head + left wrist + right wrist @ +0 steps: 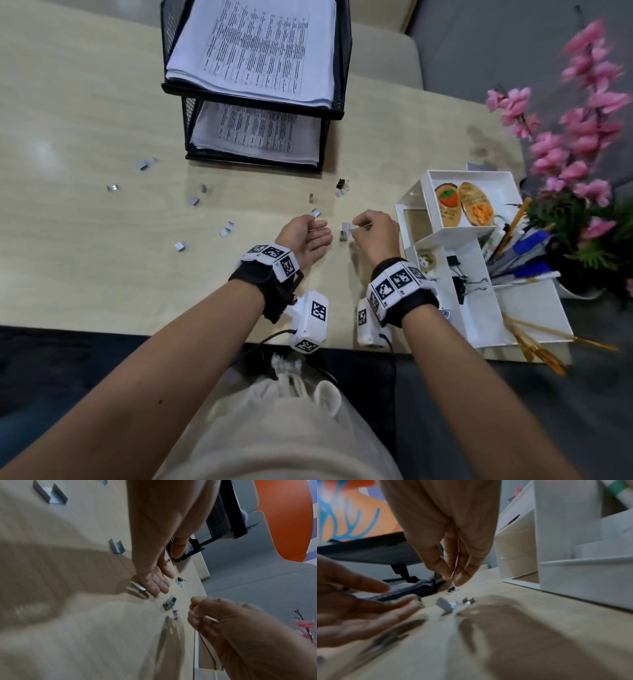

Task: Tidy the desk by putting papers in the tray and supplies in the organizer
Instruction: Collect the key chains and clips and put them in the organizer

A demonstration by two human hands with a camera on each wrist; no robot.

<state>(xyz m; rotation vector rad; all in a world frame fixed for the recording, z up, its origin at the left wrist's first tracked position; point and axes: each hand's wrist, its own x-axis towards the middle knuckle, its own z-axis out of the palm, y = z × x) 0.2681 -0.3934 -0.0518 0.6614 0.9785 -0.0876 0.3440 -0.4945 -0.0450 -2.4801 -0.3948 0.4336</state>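
My right hand point(375, 233) pinches a thin metal strip point(211, 619) between thumb and fingertips; I cannot tell what it is. My left hand point(308, 236) lies palm-up beside it, fingers relaxed, holding nothing. Staple blocks point(344, 230) lie between the hands, more left of the left fingers. The white organizer point(476, 308) stands right of the right fingers, the paper tray point(253, 113) beyond both.

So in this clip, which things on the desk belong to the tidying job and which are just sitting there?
Part of the job:
- staple strips scattered on the desk
- loose binder clip
- paper tray, holding papers
- white organizer
- left hand, palm up
- right hand, pinching something thin

Just lying about:
- pink flowers
- wooden tags in the organizer
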